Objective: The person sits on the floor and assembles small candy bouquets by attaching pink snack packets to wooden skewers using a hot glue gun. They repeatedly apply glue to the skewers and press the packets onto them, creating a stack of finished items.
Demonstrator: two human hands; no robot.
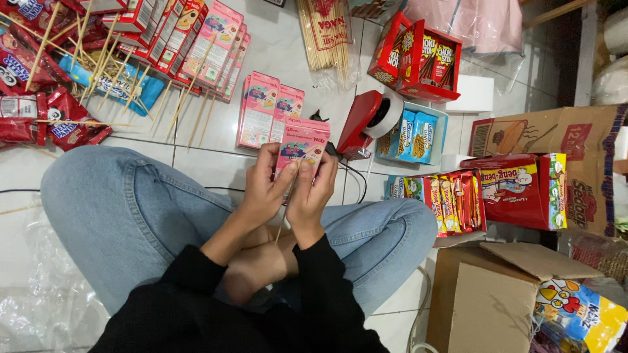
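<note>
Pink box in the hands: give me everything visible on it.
The pink box is a flat, slim carton, cardboard by the look, with a printed snack picture on its face. It is held upright over the lap, the left hand and right hand gripping its lower part. A thin wooden stick lies against it, running down between the hands.

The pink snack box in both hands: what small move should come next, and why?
Probably press the wooden stick flat against the back of the pink box. Both hands, left hand and right hand, hold the box with the stick along it, and the red tape dispenser stands close by.
</note>
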